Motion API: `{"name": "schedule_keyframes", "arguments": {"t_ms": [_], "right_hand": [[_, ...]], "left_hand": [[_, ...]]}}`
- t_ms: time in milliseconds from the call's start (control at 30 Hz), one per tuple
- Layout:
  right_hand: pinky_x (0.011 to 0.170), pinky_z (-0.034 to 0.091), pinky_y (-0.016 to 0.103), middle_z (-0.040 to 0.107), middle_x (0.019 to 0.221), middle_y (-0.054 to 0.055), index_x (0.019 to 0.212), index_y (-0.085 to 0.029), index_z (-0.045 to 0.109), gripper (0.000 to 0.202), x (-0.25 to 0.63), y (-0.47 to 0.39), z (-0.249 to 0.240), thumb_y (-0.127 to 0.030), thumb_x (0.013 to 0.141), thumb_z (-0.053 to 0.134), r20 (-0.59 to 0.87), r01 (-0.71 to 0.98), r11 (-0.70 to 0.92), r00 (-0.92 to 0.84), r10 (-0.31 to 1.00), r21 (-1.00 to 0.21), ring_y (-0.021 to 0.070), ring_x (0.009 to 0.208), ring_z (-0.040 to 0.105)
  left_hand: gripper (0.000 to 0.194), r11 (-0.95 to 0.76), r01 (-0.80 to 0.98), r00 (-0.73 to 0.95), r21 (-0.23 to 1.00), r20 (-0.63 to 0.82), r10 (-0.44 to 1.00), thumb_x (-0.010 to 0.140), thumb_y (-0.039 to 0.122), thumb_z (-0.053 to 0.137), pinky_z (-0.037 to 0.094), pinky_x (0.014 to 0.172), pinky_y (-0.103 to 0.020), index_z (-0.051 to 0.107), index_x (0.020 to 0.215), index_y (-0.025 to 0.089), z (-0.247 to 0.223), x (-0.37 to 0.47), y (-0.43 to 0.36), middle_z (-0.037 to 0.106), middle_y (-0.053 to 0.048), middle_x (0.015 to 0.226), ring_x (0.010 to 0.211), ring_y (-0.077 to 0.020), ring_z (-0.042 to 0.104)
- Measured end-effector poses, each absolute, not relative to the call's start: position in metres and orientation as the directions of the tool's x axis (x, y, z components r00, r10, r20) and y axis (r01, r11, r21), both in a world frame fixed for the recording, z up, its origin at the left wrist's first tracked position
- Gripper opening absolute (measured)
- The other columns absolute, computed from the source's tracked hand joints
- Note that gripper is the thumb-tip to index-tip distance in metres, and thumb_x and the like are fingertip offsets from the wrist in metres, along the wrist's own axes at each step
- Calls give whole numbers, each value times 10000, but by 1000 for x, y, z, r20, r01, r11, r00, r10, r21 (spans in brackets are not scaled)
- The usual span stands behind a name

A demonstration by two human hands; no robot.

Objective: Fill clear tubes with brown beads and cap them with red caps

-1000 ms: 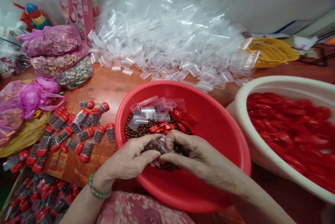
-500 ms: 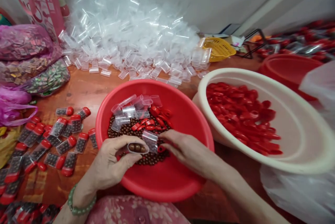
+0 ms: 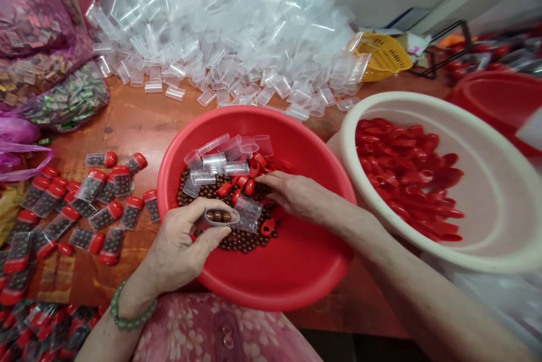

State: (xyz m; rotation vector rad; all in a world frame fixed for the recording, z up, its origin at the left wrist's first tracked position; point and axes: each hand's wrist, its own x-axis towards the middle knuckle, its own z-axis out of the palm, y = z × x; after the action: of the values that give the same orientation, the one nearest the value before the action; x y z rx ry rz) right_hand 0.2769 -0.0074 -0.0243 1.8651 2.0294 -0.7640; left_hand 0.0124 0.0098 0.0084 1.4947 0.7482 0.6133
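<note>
My left hand [image 3: 190, 240] is closed around a clear plastic tube [image 3: 232, 215], its open end showing brown balls [image 3: 218, 216] inside. It hovers over the near left part of a red basin [image 3: 271, 288]. Inside the basin lie loose brown balls [image 3: 245, 241], several empty clear tubes [image 3: 214, 161] and red caps [image 3: 241, 181]. My right hand [image 3: 290, 191] reaches in from the right, its fingertips at the red caps. Its fingers are stretched out and partly hidden, and I see nothing held in them. A single red cap [image 3: 267, 227] rests on the balls below it.
A cream basin [image 3: 499, 192] of red caps [image 3: 406, 175] stands at the right. Behind is a large heap of clear tubes [image 3: 220, 29] beside a yellow basket [image 3: 383, 57]. Filled red-capped tubes [image 3: 91, 186] lie at the left, near purple bags [image 3: 38, 23].
My right hand has moved up from beside the near clear tubes to the red caps, uncovering a red cap on the balls. My left hand keeps its tube. The view has tilted down.
</note>
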Motion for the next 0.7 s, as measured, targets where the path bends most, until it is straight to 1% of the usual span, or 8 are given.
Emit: {"name": "schedule_keyframes", "arguments": {"t_ms": [67, 167, 333, 433, 533, 567, 633, 700], "right_hand": [[784, 451, 296, 670, 1089, 114, 1144, -162, 614, 297, 278, -12, -22, -162, 908, 434, -537, 977, 39, -147, 831, -207, 218, 935, 646], [720, 448, 283, 681, 911, 72, 919, -185, 658, 145, 277, -25, -23, -166, 825, 551, -567, 967, 78, -207, 797, -243, 208, 833, 637], [764, 439, 284, 641, 941, 79, 823, -191, 668, 220, 270, -39, -36, -41, 689, 579, -569, 951, 123, -269, 777, -282, 210, 878, 593], [779, 449, 312, 634, 937, 106, 782, -164, 648, 145, 269, -41, -38, -57, 724, 570, -554, 947, 122, -275, 786, -297, 216, 853, 586], [741, 477, 338, 653, 887, 121, 813, -144, 631, 87, 271, -42, -25, -165, 834, 549, -535, 945, 111, -269, 801, -309, 216, 786, 602], [726, 487, 335, 665, 865, 108, 830, -149, 632, 130, 271, -42, -19, -217, 873, 530, -524, 930, 87, -276, 806, -356, 208, 766, 610], [712, 508, 316, 688, 851, 75, 875, -172, 648, 213, 267, -41, -6, -339, 912, 520, -474, 842, -15, -289, 832, -539, 191, 758, 630], [696, 525, 293, 704, 843, 48, 919, -190, 670, 269, 259, -41, 6, -443, 862, 600, -359, 662, -124, -231, 904, -739, 182, 758, 645]], "left_hand": [[143, 7, 85, 643, 996, -60, 763, 900, 222, 573, 507, 813, -231, 641, 1012, 165, 8, 13, 11, 694, -30, 954, 862, -121, 647], [146, -2, 83, 644, 997, -52, 763, 900, 223, 572, 508, 805, -230, 641, 1013, 161, 8, 14, 12, 700, -34, 949, 856, -121, 648], [150, -35, 85, 654, 996, -29, 756, 903, 229, 565, 502, 778, -220, 642, 1008, 154, 7, 14, 12, 704, -36, 941, 833, -116, 645], [149, -34, 78, 651, 996, -25, 759, 903, 225, 564, 489, 782, -214, 639, 1009, 153, 6, 14, 11, 699, -33, 940, 834, -109, 634], [149, 15, 58, 642, 998, -49, 765, 901, 217, 562, 484, 785, -217, 634, 1013, 151, 4, 14, 10, 697, -37, 948, 855, -114, 632], [153, 40, 46, 645, 998, -60, 762, 898, 217, 562, 485, 788, -224, 631, 1017, 150, 3, 14, 10, 697, -42, 952, 865, -121, 635], [169, 107, 7, 656, 994, -85, 749, 892, 222, 565, 488, 803, -243, 627, 1029, 147, 4, 15, 9, 698, -52, 953, 882, -135, 639], [181, 210, -45, 664, 977, -128, 736, 880, 232, 575, 492, 807, -257, 624, 1031, 143, 5, 17, 8, 696, -57, 935, 872, -140, 639]]}}
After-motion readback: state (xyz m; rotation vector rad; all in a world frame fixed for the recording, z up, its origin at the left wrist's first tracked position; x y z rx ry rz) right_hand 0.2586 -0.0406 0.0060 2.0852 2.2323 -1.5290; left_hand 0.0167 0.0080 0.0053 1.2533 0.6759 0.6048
